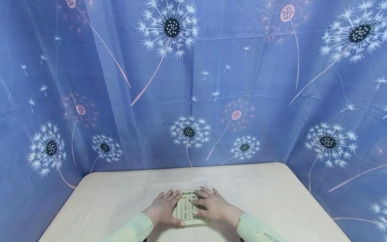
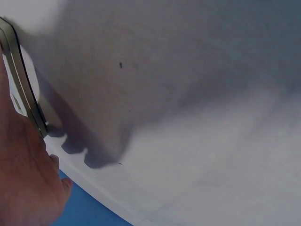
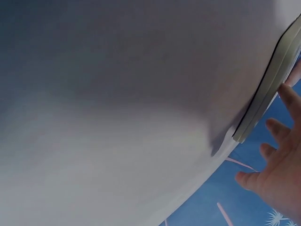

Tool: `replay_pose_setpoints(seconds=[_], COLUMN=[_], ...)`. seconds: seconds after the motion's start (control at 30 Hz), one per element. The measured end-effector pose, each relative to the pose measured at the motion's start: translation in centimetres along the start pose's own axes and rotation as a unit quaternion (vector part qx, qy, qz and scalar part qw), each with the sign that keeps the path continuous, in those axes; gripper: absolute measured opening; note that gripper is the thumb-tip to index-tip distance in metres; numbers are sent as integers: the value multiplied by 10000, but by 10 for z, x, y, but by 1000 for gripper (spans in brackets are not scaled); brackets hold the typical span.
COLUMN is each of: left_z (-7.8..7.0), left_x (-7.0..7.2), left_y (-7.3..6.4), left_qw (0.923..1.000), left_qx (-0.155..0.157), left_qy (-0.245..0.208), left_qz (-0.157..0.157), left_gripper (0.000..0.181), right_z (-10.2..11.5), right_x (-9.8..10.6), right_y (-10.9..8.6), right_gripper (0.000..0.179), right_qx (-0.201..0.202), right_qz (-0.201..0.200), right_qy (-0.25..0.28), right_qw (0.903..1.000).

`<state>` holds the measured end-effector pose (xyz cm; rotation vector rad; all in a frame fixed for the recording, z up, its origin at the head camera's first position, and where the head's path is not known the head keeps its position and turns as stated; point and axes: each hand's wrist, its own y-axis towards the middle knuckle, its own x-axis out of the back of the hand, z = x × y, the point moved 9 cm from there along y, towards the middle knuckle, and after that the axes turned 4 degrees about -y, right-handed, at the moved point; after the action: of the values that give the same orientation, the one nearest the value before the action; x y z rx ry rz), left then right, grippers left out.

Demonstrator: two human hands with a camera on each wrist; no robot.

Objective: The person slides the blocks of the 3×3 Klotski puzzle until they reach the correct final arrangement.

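A pale green number slide puzzle (image 1: pixel 195 222) with square numbered tiles lies flat on the table, printed characters along its far edge. My left hand (image 1: pixel 163 209) rests along its left side, fingers stretched toward the far corner and thumb on the near left corner. From the right, my right hand (image 1: pixel 215 205) reaches over the tiles with its fingers spread, covering part of the right column. Tiles 6, 3, 5, 2 and 1 show between the hands. In the left wrist view the puzzle's side edge (image 2: pixel 23 80) runs beside the palm; the right wrist view shows its opposite edge (image 3: pixel 268 84) near the fingertips.
A cream cloth covers the table (image 1: pixel 121 188), which has rounded far corners. Blue curtains (image 1: pixel 211 80) with a dandelion print hang behind it and on both sides. Light green sleeves (image 1: pixel 133 228) cover both forearms.
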<state>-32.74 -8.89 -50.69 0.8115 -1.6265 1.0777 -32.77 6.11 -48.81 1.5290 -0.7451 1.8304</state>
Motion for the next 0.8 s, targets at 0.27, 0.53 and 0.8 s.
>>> replay_pose_setpoints(seconds=[0.27, 0.53, 0.8], left_z=[1, 1, 1], left_x=[0, 0, 1], left_y=[1, 1, -1], left_qw=[10000, 10000, 9999], left_qx=[25, 8, -4], left_qy=[-31, 44, 109], left_qz=[23, -26, -44], left_gripper=[112, 112, 109], right_z=[3, 7, 9], right_x=[-1, -1, -3], right_y=[3, 5, 8], right_gripper=[49, 50, 49], right_qx=[23, 37, 22], right_qz=[68, 88, 106], right_qy=[-103, -98, -127], right_qw=[9999, 9999, 9999])
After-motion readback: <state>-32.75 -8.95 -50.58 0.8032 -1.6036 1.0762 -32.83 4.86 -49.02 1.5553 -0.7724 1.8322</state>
